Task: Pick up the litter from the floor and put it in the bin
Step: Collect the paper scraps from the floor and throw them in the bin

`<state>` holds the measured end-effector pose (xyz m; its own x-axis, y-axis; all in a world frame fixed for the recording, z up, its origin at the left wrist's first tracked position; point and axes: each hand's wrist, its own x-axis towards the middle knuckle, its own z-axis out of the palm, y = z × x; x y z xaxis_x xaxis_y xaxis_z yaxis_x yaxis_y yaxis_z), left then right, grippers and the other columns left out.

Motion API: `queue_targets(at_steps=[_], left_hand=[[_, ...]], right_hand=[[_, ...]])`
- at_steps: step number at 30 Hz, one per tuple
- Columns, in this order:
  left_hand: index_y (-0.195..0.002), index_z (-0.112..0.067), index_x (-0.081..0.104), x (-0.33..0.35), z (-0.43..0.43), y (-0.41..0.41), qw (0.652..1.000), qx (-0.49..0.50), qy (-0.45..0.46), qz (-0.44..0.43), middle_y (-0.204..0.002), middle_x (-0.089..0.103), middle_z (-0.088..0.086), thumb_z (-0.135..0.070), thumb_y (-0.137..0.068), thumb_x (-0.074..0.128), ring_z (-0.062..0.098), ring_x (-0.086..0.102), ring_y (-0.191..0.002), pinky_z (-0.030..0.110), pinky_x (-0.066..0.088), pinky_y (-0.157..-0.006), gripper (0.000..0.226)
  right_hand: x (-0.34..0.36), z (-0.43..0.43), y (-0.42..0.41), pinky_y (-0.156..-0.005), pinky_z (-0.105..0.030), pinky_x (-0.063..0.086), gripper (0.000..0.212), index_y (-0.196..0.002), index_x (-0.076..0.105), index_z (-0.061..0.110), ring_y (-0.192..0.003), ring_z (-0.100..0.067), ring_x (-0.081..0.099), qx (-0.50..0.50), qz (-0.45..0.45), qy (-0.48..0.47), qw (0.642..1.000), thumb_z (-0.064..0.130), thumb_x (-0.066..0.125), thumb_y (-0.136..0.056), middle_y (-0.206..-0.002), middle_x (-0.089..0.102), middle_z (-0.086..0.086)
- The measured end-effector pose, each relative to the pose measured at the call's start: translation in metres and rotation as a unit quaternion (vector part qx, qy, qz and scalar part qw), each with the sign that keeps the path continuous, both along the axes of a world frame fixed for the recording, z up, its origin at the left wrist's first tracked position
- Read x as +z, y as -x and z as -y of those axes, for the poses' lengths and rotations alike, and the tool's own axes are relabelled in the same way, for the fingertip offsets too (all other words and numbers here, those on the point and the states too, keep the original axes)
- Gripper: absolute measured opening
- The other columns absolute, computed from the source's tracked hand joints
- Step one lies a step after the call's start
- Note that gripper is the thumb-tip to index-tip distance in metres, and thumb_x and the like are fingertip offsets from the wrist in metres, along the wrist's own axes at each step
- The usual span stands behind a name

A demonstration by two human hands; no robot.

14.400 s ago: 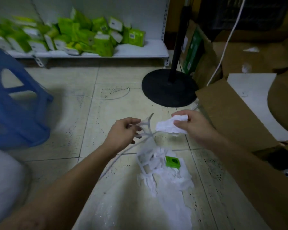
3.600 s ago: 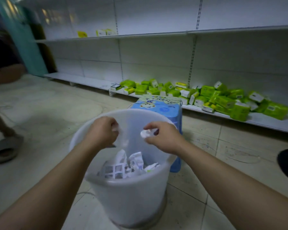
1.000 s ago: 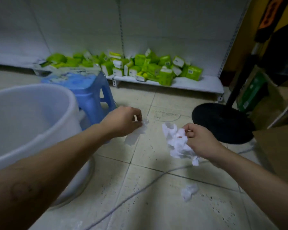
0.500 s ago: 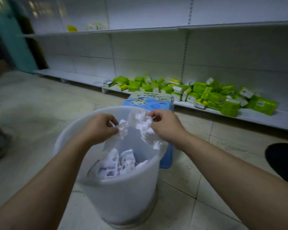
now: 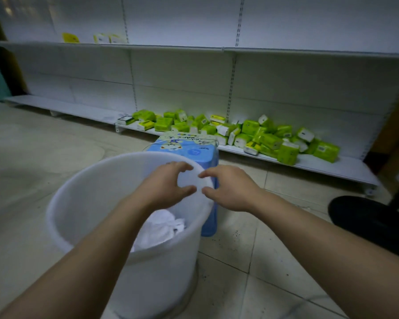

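A white plastic bin [image 5: 83, 199] stands on the tiled floor in front of me. Crumpled white paper litter [image 5: 164, 226] lies inside it, partly hidden by my left forearm. My left hand [image 5: 164, 187] hovers over the bin's far rim with fingers spread and nothing in it. My right hand [image 5: 228, 187] is just to its right, over the rim's edge, fingers apart and holding nothing. The fingertips of both hands nearly meet.
A blue plastic stool [image 5: 194, 153] stands right behind the bin. Several green tissue packs [image 5: 263, 137] lie heaped on the low white shelf [image 5: 332, 166] along the wall. A black round base [image 5: 366, 222] sits on the floor at right.
Half a second ago both hands held crumpled white paper over the bin. Now the paper has dropped into the bin and both hands are open.
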<state>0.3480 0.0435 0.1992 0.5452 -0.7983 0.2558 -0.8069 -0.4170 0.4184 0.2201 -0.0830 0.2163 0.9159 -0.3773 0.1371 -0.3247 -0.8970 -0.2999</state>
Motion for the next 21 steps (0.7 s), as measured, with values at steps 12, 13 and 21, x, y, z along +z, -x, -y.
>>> queue_targets(at_steps=[12,13,21], left_hand=[[-0.134,-0.027,0.043,-0.013,0.114,0.149,0.978,-0.197,-0.057,0.034,-0.131,0.056,0.000,-0.049,-0.080,0.066,0.018,0.052,-0.118,0.036,0.045,-0.098,0.063],[-0.135,-0.027,0.041,-0.019,0.123,0.162,0.972,-0.213,-0.086,0.050,-0.132,0.055,0.001,-0.049,-0.080,0.065,0.019,0.051,-0.119,0.037,0.045,-0.097,0.064],[-0.138,-0.027,0.036,-0.113,0.178,0.261,0.938,-0.258,-0.231,0.029,-0.136,0.051,0.001,-0.051,-0.082,0.062,0.022,0.051,-0.119,0.039,0.046,-0.097,0.067]], right_hand=[[-0.014,0.126,0.201,-0.107,-0.039,0.039,0.065,-0.139,0.041,0.032,-0.131,-0.022,0.044,-0.151,-0.063,0.050,0.985,0.045,0.065,-0.080,-0.144,0.047,0.001],[-0.020,0.135,0.217,-0.105,-0.038,0.040,0.065,-0.139,0.041,0.031,-0.130,-0.022,0.045,-0.158,-0.070,0.043,0.984,0.045,0.065,-0.080,-0.143,0.048,0.000],[-0.115,0.182,0.341,-0.097,-0.034,0.041,0.070,-0.142,0.037,0.031,-0.127,-0.023,0.046,-0.203,-0.115,-0.088,0.968,0.045,0.068,-0.080,-0.146,0.042,-0.001]])
